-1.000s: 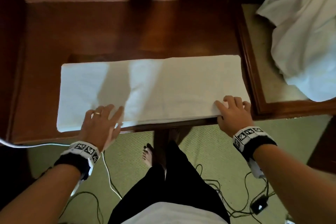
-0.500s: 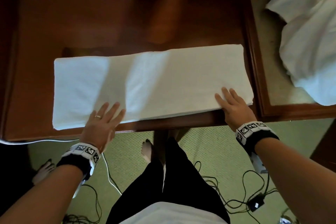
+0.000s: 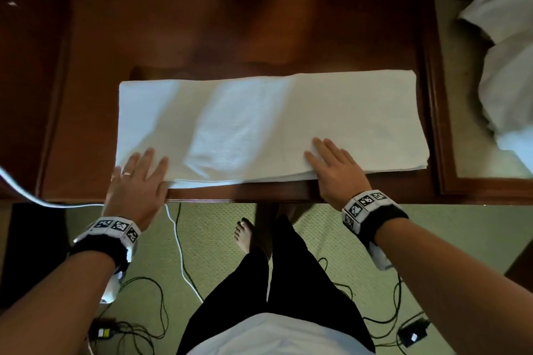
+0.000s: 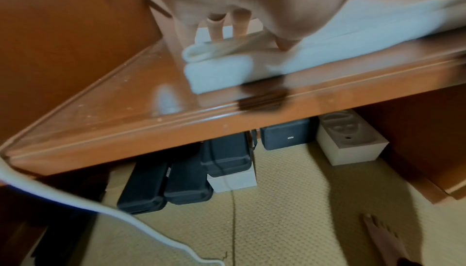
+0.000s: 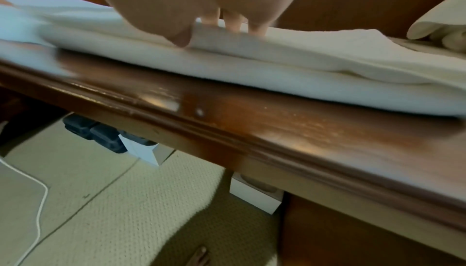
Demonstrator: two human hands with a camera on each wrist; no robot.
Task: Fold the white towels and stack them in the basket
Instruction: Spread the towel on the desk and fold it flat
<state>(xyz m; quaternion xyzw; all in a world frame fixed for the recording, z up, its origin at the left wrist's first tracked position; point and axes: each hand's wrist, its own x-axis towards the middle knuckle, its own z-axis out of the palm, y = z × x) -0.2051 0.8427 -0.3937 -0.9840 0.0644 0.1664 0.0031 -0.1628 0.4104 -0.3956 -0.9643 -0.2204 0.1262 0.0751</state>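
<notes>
while the folded white towel lies across my desk, my left hand at 7 o'clock and right hand at 5 press it flat, fingers spread.

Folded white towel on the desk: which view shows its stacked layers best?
The right wrist view: the folded white towel shows its layers edge-on under the right hand. The left wrist view shows only its left corner, blurred. The head view shows its whole flat outline, the layers barely.
</notes>
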